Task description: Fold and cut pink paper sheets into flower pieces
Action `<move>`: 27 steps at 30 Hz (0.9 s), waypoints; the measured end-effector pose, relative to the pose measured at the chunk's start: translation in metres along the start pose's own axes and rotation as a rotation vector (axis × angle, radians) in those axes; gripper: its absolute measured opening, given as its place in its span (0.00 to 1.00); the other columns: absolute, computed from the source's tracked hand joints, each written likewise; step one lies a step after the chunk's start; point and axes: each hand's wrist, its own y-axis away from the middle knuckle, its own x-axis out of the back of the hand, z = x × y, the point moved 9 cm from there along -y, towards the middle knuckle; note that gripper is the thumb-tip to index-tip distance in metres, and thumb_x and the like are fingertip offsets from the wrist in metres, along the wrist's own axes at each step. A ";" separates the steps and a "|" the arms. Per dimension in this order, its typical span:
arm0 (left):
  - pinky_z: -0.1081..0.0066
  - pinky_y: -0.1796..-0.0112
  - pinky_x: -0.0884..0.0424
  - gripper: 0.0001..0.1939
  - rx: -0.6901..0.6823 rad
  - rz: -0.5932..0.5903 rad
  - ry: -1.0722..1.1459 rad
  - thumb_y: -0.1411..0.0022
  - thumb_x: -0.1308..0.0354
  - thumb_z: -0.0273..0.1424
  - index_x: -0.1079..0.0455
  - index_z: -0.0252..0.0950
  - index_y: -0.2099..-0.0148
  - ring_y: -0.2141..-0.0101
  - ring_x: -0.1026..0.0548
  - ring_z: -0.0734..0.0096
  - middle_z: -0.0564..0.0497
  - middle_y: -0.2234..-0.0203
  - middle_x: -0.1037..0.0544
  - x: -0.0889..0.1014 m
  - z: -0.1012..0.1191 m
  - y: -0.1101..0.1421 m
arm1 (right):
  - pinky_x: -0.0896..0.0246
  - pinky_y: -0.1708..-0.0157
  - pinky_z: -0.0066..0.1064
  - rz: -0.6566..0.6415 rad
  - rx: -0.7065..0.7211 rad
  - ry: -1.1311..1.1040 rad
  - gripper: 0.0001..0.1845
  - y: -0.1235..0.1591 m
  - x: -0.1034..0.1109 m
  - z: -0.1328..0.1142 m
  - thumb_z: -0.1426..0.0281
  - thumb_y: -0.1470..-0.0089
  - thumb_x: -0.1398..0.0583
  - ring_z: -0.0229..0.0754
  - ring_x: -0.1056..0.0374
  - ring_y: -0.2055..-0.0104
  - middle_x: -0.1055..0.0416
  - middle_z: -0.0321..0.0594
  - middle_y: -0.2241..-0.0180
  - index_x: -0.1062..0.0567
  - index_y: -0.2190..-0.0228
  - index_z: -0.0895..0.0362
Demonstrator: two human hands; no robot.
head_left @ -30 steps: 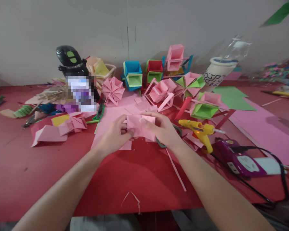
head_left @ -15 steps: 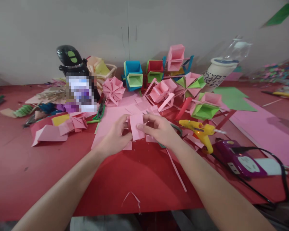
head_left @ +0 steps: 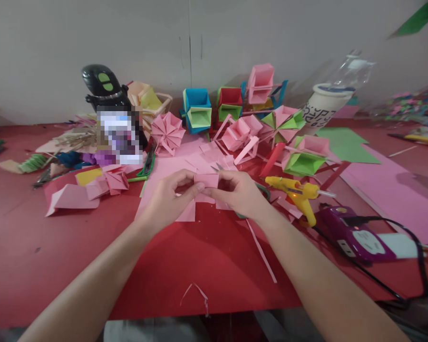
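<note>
Both hands meet over the middle of the red table. My left hand and my right hand each pinch one end of a small folded pink paper piece, held just above a pink sheet lying flat. The fingers of both hands are closed on the piece. Scissors with green handles lie partly hidden behind my right hand.
A yellow glue gun and a purple power strip with black cord lie at the right. Folded paper boxes and pinwheels crowd the back. A black bottle, a white cup and loose pink scraps stand around.
The pink paper, first wide between the hands, then turned upright, is now folded into a narrow strip. Both hands have stayed in place and pinch it closer together.
</note>
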 end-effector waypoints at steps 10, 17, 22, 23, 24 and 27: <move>0.73 0.67 0.28 0.06 -0.006 0.005 0.071 0.35 0.39 0.32 0.25 0.35 0.61 0.70 0.23 0.71 0.51 0.71 0.20 0.002 0.005 0.000 | 0.48 0.72 0.30 -0.068 -0.007 -0.138 0.24 -0.001 -0.005 -0.002 0.50 0.43 0.36 0.36 0.45 0.74 0.39 0.32 0.78 0.28 0.78 0.56; 0.73 0.67 0.28 0.07 -0.014 -0.022 0.071 0.33 0.41 0.34 0.24 0.36 0.61 0.69 0.24 0.71 0.51 0.70 0.20 0.000 0.006 0.001 | 0.49 0.72 0.31 -0.012 0.020 -0.118 0.23 0.000 -0.001 -0.004 0.51 0.45 0.34 0.36 0.47 0.74 0.40 0.32 0.78 0.27 0.78 0.56; 0.73 0.69 0.30 0.12 -0.018 -0.022 0.028 0.31 0.43 0.36 0.24 0.34 0.62 0.71 0.27 0.72 0.52 0.74 0.23 0.002 0.008 0.001 | 0.50 0.73 0.31 0.015 0.028 -0.093 0.26 0.000 0.000 -0.006 0.49 0.45 0.35 0.35 0.48 0.74 0.41 0.32 0.78 0.30 0.80 0.56; 0.73 0.70 0.30 0.12 -0.025 -0.024 0.022 0.31 0.43 0.36 0.24 0.34 0.62 0.72 0.27 0.72 0.52 0.74 0.23 0.002 0.009 0.000 | 0.50 0.73 0.31 0.021 0.033 -0.085 0.26 0.000 0.001 -0.007 0.49 0.46 0.35 0.35 0.48 0.74 0.42 0.32 0.78 0.30 0.80 0.56; 0.73 0.69 0.30 0.12 -0.031 -0.025 0.020 0.31 0.43 0.36 0.24 0.35 0.62 0.71 0.27 0.72 0.52 0.74 0.23 0.002 0.010 0.000 | 0.50 0.74 0.31 0.026 0.037 -0.079 0.26 0.000 0.001 -0.007 0.49 0.46 0.35 0.35 0.48 0.74 0.42 0.32 0.79 0.31 0.81 0.56; 0.74 0.68 0.29 0.10 -0.054 -0.017 0.023 0.31 0.42 0.35 0.22 0.35 0.60 0.70 0.25 0.72 0.52 0.72 0.21 0.002 0.012 0.001 | 0.50 0.74 0.31 0.027 0.047 -0.075 0.26 0.001 0.002 -0.009 0.51 0.45 0.34 0.35 0.48 0.74 0.42 0.32 0.79 0.31 0.81 0.56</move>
